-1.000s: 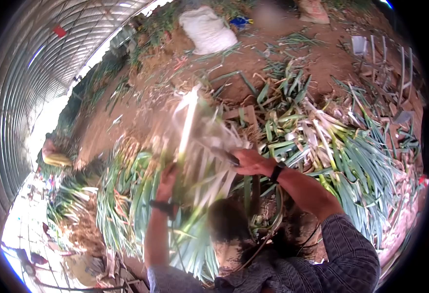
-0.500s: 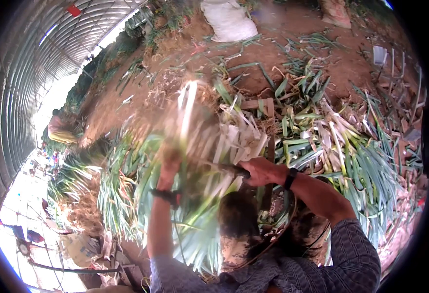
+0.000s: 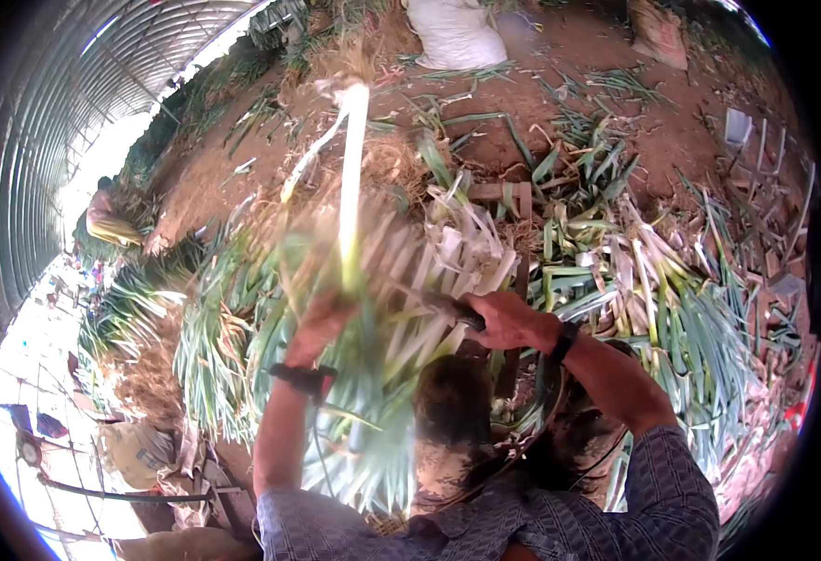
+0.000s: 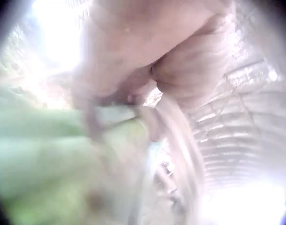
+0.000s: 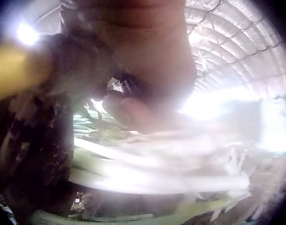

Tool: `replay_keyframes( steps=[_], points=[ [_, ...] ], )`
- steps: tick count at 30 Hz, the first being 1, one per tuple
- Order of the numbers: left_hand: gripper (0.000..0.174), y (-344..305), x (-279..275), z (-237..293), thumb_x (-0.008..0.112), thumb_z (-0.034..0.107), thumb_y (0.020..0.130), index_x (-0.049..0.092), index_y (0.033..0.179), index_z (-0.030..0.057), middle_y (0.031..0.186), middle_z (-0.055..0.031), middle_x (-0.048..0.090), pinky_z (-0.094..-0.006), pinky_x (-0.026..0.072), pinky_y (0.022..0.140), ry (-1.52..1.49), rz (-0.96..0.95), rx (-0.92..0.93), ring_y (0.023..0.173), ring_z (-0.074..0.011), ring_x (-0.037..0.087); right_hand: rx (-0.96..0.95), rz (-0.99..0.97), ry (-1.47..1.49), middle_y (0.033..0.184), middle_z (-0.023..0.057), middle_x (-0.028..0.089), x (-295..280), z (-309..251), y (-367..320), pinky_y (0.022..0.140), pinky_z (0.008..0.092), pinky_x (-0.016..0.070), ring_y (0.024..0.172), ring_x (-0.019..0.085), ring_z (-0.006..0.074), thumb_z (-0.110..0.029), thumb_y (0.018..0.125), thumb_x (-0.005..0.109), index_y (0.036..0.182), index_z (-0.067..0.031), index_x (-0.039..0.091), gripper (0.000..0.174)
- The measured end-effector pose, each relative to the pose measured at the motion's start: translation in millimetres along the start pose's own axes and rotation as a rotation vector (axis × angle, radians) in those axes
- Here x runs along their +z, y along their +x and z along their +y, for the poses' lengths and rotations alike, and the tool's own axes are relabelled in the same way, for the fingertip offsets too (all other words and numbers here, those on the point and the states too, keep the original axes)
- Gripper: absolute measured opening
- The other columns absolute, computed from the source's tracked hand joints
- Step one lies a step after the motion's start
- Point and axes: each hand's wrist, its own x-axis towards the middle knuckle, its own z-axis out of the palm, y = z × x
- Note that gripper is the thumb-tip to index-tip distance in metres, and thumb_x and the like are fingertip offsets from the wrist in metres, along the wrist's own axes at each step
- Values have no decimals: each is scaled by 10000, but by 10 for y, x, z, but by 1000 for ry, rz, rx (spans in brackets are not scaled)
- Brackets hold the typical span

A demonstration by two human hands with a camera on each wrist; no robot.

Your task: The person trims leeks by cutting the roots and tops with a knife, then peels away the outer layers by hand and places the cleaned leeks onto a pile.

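In the head view my left hand (image 3: 321, 323) grips a leek (image 3: 352, 178) by its green part, its white shaft and shaggy roots pointing away from me. A loose strip of outer leaf (image 3: 312, 159) hangs off the root end. To the right, my right hand (image 3: 513, 321) holds a knife by its dark handle (image 3: 455, 309), the blurred blade pointing left toward the leek leaves. Beneath both lies a heap of leeks (image 3: 466, 252). The left wrist view is smeared, with green leaves (image 4: 44, 154) beside the hand. White leek shafts (image 5: 180, 180) pass below the right hand in its wrist view.
More leeks (image 3: 700, 346) are piled to the right, and another row (image 3: 214, 346) lies to the left. Beyond, cut leaves litter the brown soil (image 3: 560, 84) near a white sack (image 3: 457, 37). A crouching person (image 3: 107, 220) is at far left. My boot (image 3: 452, 402) is close below.
The leek in my left hand, a blur before, has swung farther out, its root end higher in view. The left hand has shifted slightly left and nearer me; the right still holds the knife.
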Motion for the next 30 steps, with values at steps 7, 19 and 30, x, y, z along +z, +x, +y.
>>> replay_keyframes(
  steps=[7,19,30],
  points=[
    [207,286,-78,-139,669,105,767,658,940,-8,765,-56,649,-306,473,591,450,200,101,666,-131,583,-134,32,-57,830,166,666,146,-74,-66,682,469,529,736,657,356,-161,825,625,1136,-64,564,332],
    [278,572,-85,153,711,158,821,650,1013,-35,835,-106,666,-351,542,578,78,105,-43,673,-208,648,-6,39,-81,801,156,669,308,-150,26,655,518,516,729,665,373,-281,912,525,1105,-57,535,296],
    [228,591,-127,187,629,180,883,664,1032,11,850,-72,675,-300,538,642,-66,27,-2,703,-175,648,-28,116,-25,811,133,676,176,-297,2,627,469,534,713,679,348,-294,975,446,1231,-110,529,326]
  ],
)
